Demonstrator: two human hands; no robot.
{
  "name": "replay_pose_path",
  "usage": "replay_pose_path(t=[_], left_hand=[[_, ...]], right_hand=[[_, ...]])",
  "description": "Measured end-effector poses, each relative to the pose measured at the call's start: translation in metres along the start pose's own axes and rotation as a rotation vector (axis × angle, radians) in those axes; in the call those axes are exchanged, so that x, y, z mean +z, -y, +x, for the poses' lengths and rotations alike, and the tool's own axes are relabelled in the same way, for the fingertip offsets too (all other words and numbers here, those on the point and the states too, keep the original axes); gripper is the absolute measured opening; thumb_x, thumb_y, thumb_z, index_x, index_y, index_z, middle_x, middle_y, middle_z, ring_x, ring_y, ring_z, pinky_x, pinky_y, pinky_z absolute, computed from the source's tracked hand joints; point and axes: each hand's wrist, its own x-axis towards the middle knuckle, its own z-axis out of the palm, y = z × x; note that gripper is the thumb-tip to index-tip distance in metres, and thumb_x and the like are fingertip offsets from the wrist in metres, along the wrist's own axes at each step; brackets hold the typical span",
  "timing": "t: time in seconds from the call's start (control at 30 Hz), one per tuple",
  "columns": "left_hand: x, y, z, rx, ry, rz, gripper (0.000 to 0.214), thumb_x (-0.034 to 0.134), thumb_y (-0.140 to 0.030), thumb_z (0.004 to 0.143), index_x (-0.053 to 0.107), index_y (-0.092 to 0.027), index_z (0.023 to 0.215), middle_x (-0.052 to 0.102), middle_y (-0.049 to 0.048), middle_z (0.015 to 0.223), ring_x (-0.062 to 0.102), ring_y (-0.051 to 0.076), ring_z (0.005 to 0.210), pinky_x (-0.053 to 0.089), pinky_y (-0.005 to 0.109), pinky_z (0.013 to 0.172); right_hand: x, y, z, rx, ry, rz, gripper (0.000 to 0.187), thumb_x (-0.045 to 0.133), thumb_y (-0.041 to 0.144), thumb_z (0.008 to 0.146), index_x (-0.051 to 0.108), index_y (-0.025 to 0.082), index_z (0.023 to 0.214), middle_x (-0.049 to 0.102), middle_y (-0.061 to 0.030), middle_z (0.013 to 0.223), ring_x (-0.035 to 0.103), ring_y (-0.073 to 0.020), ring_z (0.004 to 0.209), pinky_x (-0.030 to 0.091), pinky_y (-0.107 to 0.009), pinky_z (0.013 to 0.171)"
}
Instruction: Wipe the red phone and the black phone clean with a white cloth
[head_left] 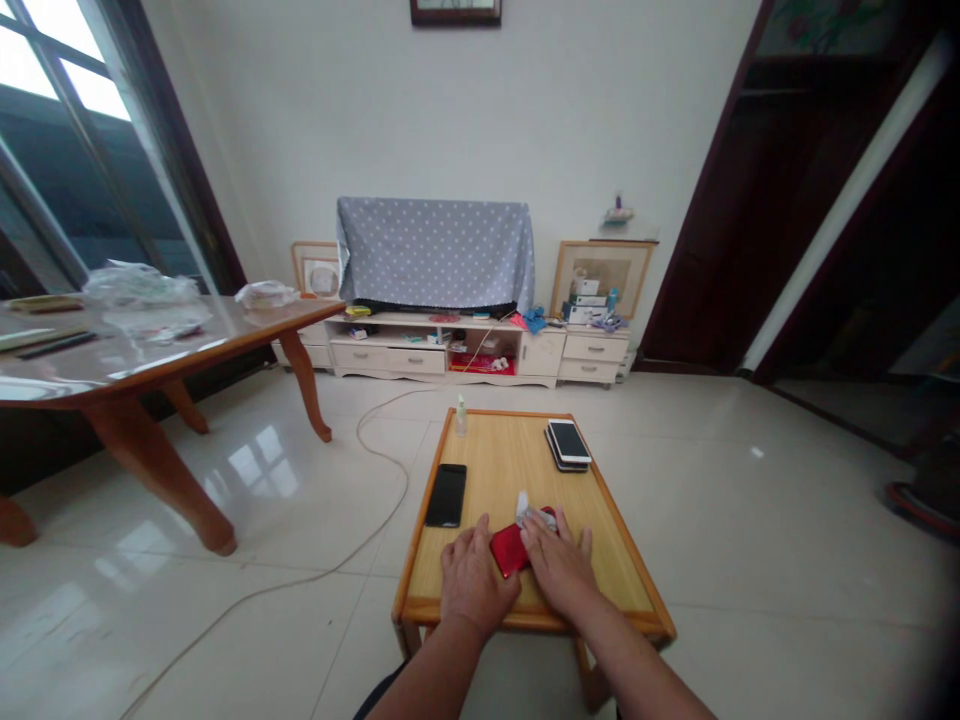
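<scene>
A red phone (pixel 509 551) lies at an angle on the small wooden table (pixel 504 440), its glossy red face up. My left hand (pixel 475 578) grips its left end, with the thumb along the near edge and the fingers at the far side. Over the right part of the phone, my right hand (pixel 559 563) presses a crumpled white tissue (pixel 523 505) onto its surface, covering that end. Left of my hands lies a black phone (pixel 447 495). At the table's far right is a stack of phones, a white one (pixel 568 441) on top.
A small clear spray bottle (pixel 461 416) stands at the table's far left corner. A larger table (pixel 247 328) with plastic bags is on the left. A cable (pixel 360 540) runs across the floor. A low white cabinet (pixel 390 358) lines the wall.
</scene>
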Motion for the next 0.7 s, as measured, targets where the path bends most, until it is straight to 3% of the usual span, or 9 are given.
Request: replay_pose_path(t=[0.2,0.4,0.47,0.6,0.7], left_hand=[[-0.002,0.000,-0.001,-0.006,-0.006,0.001,0.068,0.048,-0.033,0.083,0.034,-0.018,0.149,0.058,0.0120,0.139,0.043,0.025,0.134,0.020,0.041,0.111],[-0.006,-0.006,-0.002,0.005,0.025,0.010,0.082,0.061,-0.043,0.073,0.037,-0.016,0.147,0.059,0.0136,0.137,0.041,0.030,0.134,0.019,0.043,0.113],[-0.008,-0.006,-0.002,-0.005,0.029,0.014,0.078,0.059,-0.042,0.075,0.039,-0.017,0.146,0.058,0.0129,0.138,0.040,0.029,0.135,0.019,0.043,0.113],[-0.008,-0.006,-0.002,-0.004,0.014,0.023,0.065,0.051,-0.033,0.081,0.042,-0.019,0.143,0.060,0.0110,0.135,0.043,0.026,0.133,0.021,0.042,0.111],[-0.008,-0.006,-0.002,0.002,0.009,0.022,0.069,0.056,-0.040,0.078,0.043,-0.019,0.143,0.060,0.0121,0.135,0.042,0.029,0.133,0.021,0.043,0.111]], right_hand=[[0.009,0.005,-0.010,-0.219,0.045,-0.019,0.057,0.007,0.055,0.102,0.038,0.045,0.148,0.038,0.0086,0.156,0.007,-0.0261,0.153,-0.008,-0.066,0.116],[-0.001,-0.017,0.011,0.106,-0.006,-0.058,0.058,0.006,0.055,0.102,0.031,0.041,0.152,0.028,0.0078,0.161,0.001,-0.0302,0.152,-0.002,-0.073,0.113],[0.004,-0.013,0.006,0.068,0.000,-0.061,0.058,0.007,0.055,0.102,0.033,0.040,0.152,0.029,0.0071,0.160,0.002,-0.0298,0.153,-0.004,-0.072,0.113],[0.016,0.001,-0.015,-0.181,0.024,-0.043,0.055,0.008,0.053,0.103,0.038,0.044,0.149,0.036,0.0087,0.157,0.003,-0.0253,0.153,-0.010,-0.064,0.117],[0.010,-0.008,-0.014,-0.084,0.005,-0.058,0.056,0.008,0.054,0.102,0.037,0.044,0.149,0.035,0.0080,0.158,0.003,-0.0270,0.153,-0.007,-0.067,0.116]])
